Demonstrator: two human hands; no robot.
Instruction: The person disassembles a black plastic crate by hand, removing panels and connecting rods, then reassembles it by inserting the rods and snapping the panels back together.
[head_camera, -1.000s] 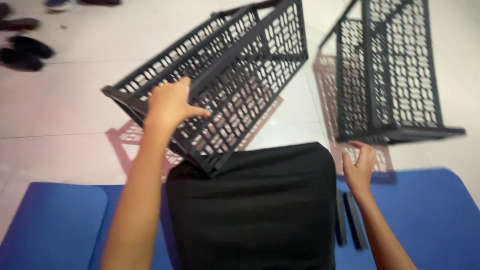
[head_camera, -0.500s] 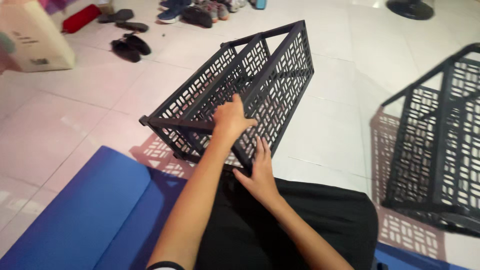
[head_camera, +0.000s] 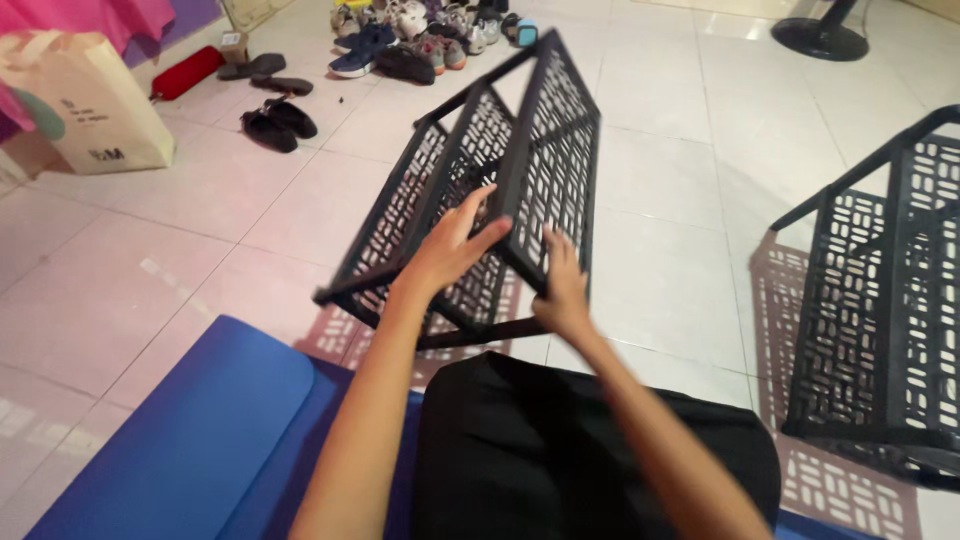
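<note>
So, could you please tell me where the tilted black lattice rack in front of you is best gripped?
Probably by the solid edge bars, not the perforated panels. The black lattice rack leans with its near end towards you, so come from the near side: the left hand and right hand already sit on those near bars, one on each side.

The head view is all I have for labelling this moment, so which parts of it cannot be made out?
- Second black lattice rack: cut off by the right and bottom edges.
- Left hand and right hand on the tilted black lattice rack: motion blur hides the exact grip.
- Paper bag: its contents are hidden by its own walls.
- Fan base: cut off by the top edge.
- Shoe pile: too small to count.
</note>
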